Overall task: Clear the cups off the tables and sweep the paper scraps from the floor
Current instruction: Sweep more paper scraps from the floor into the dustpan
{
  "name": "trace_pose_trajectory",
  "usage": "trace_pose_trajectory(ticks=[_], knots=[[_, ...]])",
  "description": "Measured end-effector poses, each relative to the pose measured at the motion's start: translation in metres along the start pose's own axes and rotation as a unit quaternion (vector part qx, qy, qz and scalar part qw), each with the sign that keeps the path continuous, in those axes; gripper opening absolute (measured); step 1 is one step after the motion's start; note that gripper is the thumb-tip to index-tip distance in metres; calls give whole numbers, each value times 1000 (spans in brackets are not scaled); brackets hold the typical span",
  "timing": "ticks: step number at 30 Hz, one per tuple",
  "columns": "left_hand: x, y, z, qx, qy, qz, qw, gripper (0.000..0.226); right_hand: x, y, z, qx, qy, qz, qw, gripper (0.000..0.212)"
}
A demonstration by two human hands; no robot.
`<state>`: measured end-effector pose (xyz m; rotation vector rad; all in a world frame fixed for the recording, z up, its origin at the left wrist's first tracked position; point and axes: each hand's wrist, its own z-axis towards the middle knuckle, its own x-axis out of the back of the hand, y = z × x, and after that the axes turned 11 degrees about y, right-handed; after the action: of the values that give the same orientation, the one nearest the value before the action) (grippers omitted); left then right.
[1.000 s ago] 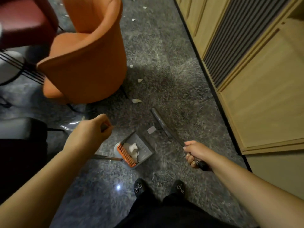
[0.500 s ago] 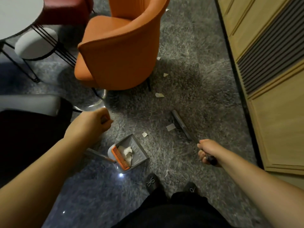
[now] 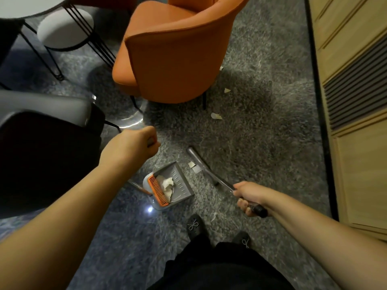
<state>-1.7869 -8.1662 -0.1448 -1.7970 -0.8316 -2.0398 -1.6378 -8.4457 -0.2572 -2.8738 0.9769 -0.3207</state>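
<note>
Two scraps lie touching the broom head, just right of the dustpan; three more sit farther from the dustpan, by the orange chair. One crumpled wad rests inside the dustpan beside its orange comb. Since a moment ago the view has swung right to left, so the chair sits farther right and a round table and stool show beyond it; the broom head has drawn nearer the dustpan. The left hand is fisted round the dustpan's handle, arm stretched forward. The right hand grips the broom handle, fingers curled under.
</note>
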Motion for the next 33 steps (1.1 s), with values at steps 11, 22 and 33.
trace_pose_trajectory(ticks=[11, 22, 33], knots=[[5, -9, -15, 9, -5, -17, 1000, 20, -35, -3, -28, 3, -65, 4, 998, 21], [12, -1, -7, 60, 46, -86, 993, 16, 5, -22, -56, 71, 8, 49, 996, 32], [3, 50, 57, 32, 84, -128, 988, 17, 70, -61, -51, 96, 59, 128, 985, 40]])
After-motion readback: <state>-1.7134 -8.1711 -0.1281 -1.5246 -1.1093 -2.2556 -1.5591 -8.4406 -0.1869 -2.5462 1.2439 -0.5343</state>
